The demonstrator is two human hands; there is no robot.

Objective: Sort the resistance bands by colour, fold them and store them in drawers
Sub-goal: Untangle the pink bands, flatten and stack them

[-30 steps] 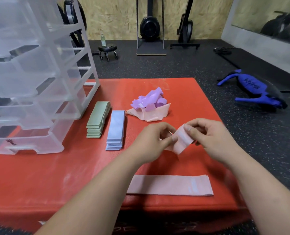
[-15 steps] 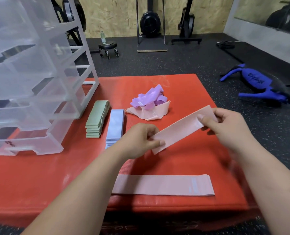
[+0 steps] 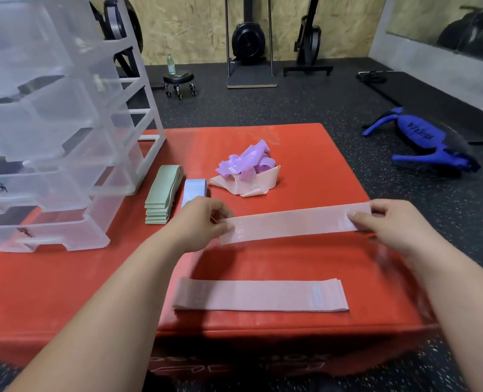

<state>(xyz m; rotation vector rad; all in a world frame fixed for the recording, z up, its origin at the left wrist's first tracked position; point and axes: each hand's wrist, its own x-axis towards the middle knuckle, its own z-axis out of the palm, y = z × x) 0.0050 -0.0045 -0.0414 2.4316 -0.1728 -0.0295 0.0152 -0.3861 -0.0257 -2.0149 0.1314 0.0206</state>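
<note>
Head view: left hand (image 3: 197,222) and right hand (image 3: 390,224) pinch pink band (image 3: 291,224) ends; left half-hides blue stack (image 3: 195,188).

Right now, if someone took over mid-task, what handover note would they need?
Left hand and right hand each pinch one end of a pink band, stretched flat above the red mat.
Done: green stack and blue stack lie folded beside the drawer unit; a flat pink pile lies at the near edge.
Left: add this band to the pink pile, sort the heap of purple bands and loose pink bands, fold them, then store everything in the drawers.
</note>
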